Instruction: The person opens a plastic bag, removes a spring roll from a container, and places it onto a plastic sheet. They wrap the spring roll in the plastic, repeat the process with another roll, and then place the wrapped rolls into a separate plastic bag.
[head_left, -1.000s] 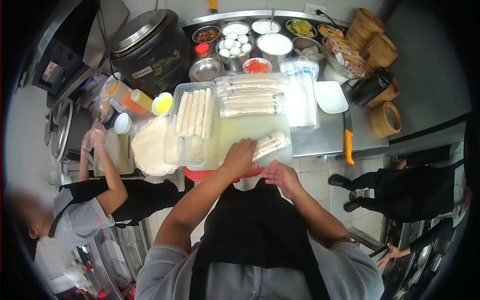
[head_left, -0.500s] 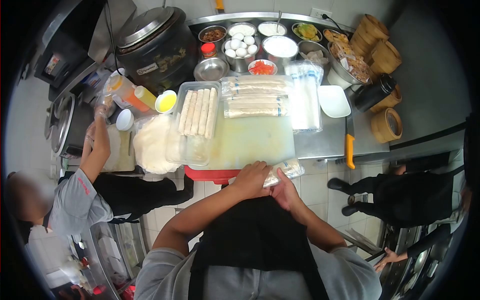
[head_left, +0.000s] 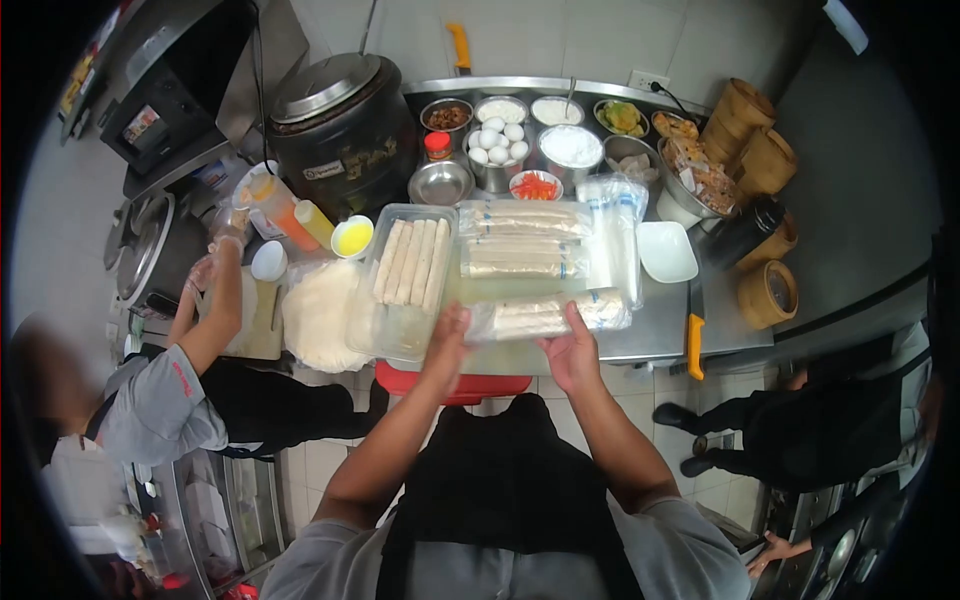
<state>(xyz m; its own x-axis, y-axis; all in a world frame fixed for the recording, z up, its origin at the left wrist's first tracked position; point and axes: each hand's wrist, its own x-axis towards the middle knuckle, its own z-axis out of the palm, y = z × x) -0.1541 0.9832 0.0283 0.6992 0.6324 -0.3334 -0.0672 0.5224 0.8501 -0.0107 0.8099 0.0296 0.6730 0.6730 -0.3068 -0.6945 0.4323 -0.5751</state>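
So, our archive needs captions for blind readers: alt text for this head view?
Both hands, left hand and right hand, hold a plastic-wrapped roll over a cutting board, beside a tray of unwrapped rolls and stacked wrapped rolls.

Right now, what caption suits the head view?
Both hands, left hand and right hand, hold a wrapped roll over the cutting board beside stacked wrapped rolls.
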